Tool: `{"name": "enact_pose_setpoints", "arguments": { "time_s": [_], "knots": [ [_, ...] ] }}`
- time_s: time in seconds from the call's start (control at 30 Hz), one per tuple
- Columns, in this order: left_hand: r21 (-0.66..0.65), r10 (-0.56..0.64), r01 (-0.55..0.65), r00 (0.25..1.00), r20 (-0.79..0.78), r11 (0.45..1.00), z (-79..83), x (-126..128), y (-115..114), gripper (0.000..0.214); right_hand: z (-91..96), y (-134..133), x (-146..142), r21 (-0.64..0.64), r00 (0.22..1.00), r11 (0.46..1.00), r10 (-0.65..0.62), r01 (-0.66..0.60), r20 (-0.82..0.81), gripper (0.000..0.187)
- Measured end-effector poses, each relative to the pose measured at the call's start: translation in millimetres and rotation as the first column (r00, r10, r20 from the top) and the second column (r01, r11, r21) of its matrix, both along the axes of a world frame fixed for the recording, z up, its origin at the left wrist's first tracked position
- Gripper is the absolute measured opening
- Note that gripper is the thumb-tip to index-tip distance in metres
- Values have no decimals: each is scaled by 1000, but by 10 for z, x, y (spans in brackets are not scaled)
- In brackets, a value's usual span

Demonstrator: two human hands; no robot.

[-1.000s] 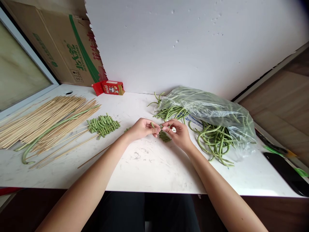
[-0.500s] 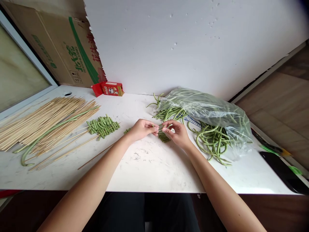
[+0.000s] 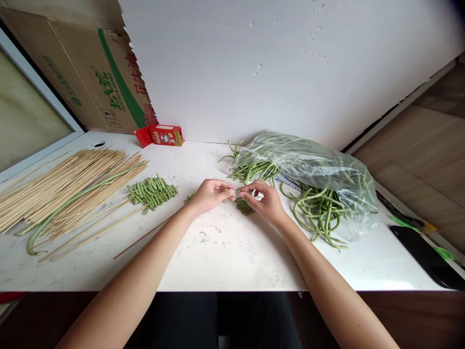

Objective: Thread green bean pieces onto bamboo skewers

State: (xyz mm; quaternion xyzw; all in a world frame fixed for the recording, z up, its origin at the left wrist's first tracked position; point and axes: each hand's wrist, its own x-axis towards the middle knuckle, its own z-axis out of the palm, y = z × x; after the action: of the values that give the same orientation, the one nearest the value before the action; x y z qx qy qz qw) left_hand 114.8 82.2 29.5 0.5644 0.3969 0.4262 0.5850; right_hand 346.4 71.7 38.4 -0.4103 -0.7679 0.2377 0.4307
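My left hand and my right hand meet above the middle of the table, fingertips pinched around a short green bean piece. Most of that piece is hidden by the fingers. Just below my right hand lies a row of cut bean pieces. A wooden skewer passes behind my left forearm, and more bean pieces show beside my left hand. Further left, bean pieces threaded on skewers form a compact block.
Loose bamboo skewers cover the left side, one long bean across them. A clear plastic bag of long beans is at right, with loose beans before it. A red box, cardboard carton and black phone are around.
Both hands stay close together at the bean piece, with only slight finger movement. The whole view has shifted a little, so the table's contents appear slightly further left.
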Motion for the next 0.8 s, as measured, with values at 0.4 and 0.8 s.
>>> {"name": "enact_pose_setpoints", "arguments": {
  "time_s": [0.4,0.8],
  "knots": [
    [17,-122,123,991,-49,992,-27,16,-45,47,28,-53,-66,82,998,996,41,-46,55,24],
    [98,-187,194,980,-73,976,64,27,-106,41,-21,-66,-114,-97,982,990,83,-100,-170,38]
  ]
}}
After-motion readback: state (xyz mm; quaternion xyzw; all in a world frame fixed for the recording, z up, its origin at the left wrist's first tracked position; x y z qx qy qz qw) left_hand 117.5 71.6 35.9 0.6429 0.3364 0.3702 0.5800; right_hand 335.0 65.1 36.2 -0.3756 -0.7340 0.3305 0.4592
